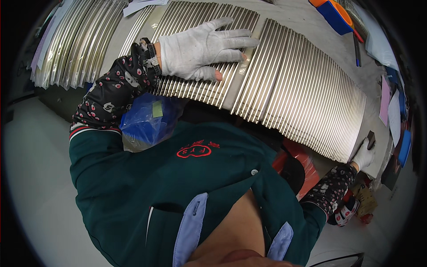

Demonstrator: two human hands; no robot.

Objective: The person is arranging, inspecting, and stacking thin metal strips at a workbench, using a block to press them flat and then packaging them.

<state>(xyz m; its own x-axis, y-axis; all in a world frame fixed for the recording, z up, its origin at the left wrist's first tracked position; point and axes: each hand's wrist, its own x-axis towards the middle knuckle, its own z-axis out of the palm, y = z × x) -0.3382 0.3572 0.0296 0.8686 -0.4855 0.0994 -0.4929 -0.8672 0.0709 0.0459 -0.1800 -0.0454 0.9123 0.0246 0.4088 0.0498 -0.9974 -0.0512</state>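
Note:
My left hand [195, 50], in a white glove with bare thumb and fingertips showing, lies flat with fingers spread. It rests across a row of thin, shiny metal rods [200, 91] laid side by side on the table. To its right a wider row of similar rods [307, 89] fans toward the table's right end, beyond a narrow gap. At that end, beside the last rods, my gloved right hand [364, 156] is closed around a small dark block [371, 139]. Part of its grip is too small to make out.
Bundles of rods in clear plastic [78, 44] lie at the far left. A blue and orange holder [334, 17] and a pen [357, 51] are at the back right. Pink paper [384, 101] lies near the right edge. A blue plastic bag [149, 118] hangs below the near edge.

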